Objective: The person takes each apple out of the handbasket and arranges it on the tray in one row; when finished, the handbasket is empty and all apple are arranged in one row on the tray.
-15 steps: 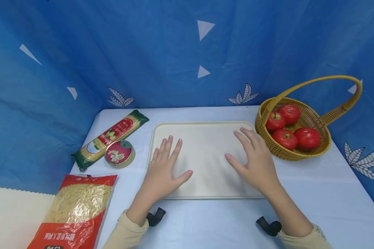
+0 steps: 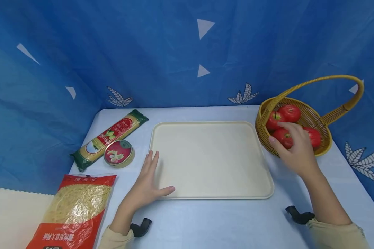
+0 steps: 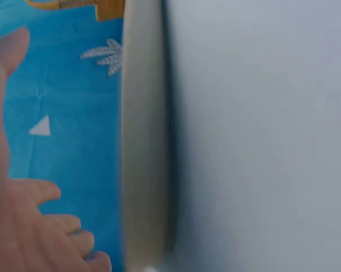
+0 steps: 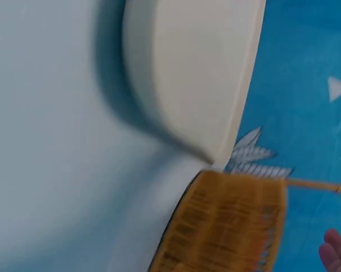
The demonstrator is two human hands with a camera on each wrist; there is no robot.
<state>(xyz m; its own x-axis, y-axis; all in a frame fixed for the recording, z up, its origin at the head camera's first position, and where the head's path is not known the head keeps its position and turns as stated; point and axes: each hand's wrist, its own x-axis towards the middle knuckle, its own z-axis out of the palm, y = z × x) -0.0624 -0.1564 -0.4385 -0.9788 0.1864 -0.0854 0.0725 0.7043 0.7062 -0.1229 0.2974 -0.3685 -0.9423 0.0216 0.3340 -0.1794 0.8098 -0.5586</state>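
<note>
A shallow cream tray (image 2: pixel 212 159) lies in the middle of the table. Over its lower left corner my left hand (image 2: pixel 146 186) is spread, thumb pointing right, holding nothing. At the right, my right hand (image 2: pixel 299 148) is above the near rim of a yellow wicker basket (image 2: pixel 327 119) with a tall handle. Red tomatoes (image 2: pixel 290 113) sit inside the basket. The right thumb and fingers are apart, over the front tomatoes, and partly hide them. In the right wrist view the basket's woven side (image 4: pixel 216 221) appears close by, with a few fingertips at the edge.
Left of the tray lie a long green and red pasta packet (image 2: pixel 110 138), a round tin (image 2: pixel 119 154) with a red lid, and a red bag (image 2: pixel 71 207) of pale pasta. A blue curtain (image 2: pixel 162 52) hangs behind the table.
My right hand has moved right from above the tray to the basket. The left hand has drawn back toward the tray's lower left corner. The objects lie where they were.
</note>
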